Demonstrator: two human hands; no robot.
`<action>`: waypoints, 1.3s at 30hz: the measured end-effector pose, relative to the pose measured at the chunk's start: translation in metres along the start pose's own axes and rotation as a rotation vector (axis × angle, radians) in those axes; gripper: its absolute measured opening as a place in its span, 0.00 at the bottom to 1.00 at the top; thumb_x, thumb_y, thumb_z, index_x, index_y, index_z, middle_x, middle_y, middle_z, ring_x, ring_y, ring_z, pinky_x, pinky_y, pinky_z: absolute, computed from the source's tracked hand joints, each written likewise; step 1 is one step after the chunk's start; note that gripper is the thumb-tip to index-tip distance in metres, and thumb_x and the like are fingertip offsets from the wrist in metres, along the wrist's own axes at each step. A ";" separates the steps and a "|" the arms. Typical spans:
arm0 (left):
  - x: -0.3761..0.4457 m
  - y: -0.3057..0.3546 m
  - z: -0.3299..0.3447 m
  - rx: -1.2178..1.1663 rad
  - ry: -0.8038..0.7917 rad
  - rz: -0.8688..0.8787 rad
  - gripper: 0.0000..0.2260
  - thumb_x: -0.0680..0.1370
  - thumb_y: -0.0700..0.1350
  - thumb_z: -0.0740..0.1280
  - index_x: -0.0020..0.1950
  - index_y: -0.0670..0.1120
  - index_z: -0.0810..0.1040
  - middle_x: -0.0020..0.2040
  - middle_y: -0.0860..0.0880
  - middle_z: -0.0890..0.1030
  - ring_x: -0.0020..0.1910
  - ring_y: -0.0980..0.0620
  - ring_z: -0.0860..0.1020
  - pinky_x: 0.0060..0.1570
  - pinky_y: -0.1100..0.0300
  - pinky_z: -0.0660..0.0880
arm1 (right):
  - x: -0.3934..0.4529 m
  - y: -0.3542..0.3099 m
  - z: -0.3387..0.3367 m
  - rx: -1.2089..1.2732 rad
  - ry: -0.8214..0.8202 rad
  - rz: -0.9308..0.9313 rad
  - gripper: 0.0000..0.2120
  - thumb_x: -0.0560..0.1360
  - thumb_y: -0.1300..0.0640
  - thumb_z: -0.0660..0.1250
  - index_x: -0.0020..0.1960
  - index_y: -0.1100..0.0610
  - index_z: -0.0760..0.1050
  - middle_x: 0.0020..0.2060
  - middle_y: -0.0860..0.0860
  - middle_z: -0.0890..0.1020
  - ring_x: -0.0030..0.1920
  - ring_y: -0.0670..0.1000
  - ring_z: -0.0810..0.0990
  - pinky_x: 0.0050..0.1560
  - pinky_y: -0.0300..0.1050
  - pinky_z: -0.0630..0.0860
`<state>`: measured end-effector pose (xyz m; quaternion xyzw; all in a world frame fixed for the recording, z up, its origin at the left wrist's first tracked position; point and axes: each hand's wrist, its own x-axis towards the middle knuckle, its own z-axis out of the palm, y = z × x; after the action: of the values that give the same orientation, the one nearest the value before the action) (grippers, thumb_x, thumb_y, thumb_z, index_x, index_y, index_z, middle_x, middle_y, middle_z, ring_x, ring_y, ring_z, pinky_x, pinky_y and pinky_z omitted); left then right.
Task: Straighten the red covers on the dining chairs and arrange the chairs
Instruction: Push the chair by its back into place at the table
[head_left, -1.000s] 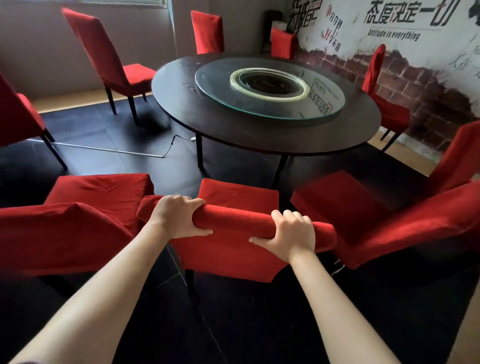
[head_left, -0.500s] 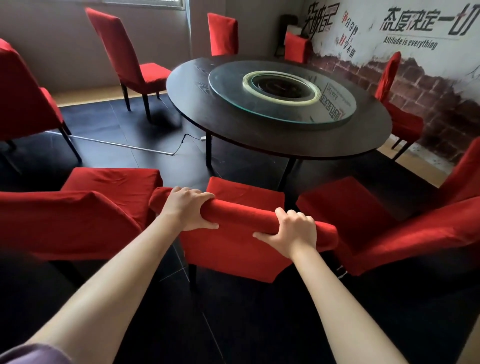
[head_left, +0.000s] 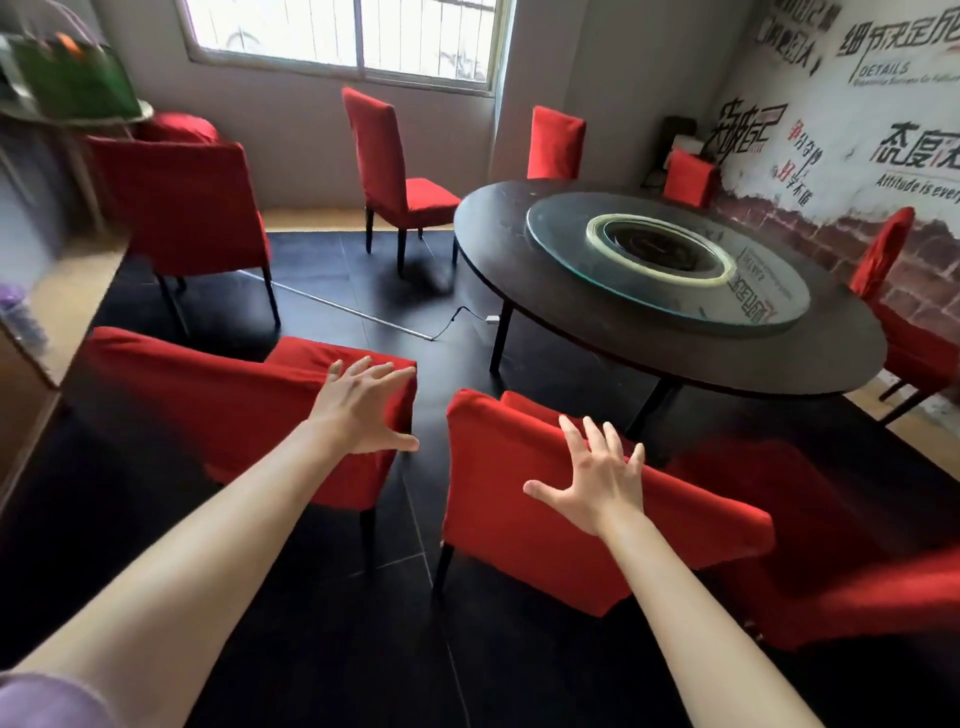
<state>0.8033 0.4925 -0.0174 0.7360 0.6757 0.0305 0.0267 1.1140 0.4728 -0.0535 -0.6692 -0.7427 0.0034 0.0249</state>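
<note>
Now left hand (head_left: 363, 410), right hand (head_left: 597, 478) splayed above chair backs

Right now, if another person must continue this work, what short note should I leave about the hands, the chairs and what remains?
Left hand: open, fingers spread, in front of the backrest of the left near chair; contact unclear.
Right hand: open, fingers spread, over the top of the middle near chair; it grips nothing.
Middle near chair stands at the round table; its cover looks smooth.
Left: the left near chair, and the window chair and far-left chair, which stand away from the table.
</note>
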 end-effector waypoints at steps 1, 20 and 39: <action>-0.009 -0.019 -0.005 0.002 0.013 -0.021 0.48 0.64 0.70 0.70 0.78 0.60 0.54 0.78 0.53 0.59 0.78 0.48 0.54 0.74 0.44 0.49 | 0.002 -0.020 -0.004 0.005 0.009 -0.030 0.50 0.64 0.21 0.57 0.78 0.44 0.46 0.78 0.53 0.55 0.78 0.57 0.50 0.72 0.68 0.46; -0.102 -0.361 -0.023 0.007 -0.038 -0.196 0.48 0.65 0.71 0.69 0.79 0.58 0.52 0.78 0.52 0.59 0.78 0.48 0.54 0.74 0.41 0.48 | 0.025 -0.398 0.016 0.069 -0.036 -0.238 0.50 0.64 0.22 0.57 0.78 0.42 0.45 0.78 0.51 0.55 0.78 0.56 0.48 0.72 0.68 0.44; 0.053 -0.411 0.078 -0.028 -0.203 -0.022 0.51 0.64 0.73 0.67 0.79 0.59 0.46 0.78 0.49 0.59 0.77 0.46 0.55 0.73 0.43 0.52 | 0.166 -0.419 0.095 0.002 -0.213 -0.130 0.49 0.64 0.22 0.57 0.78 0.40 0.43 0.78 0.51 0.55 0.78 0.57 0.49 0.73 0.67 0.46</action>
<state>0.4060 0.5810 -0.1278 0.7273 0.6772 -0.0352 0.1056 0.6765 0.5970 -0.1266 -0.6156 -0.7828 0.0735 -0.0536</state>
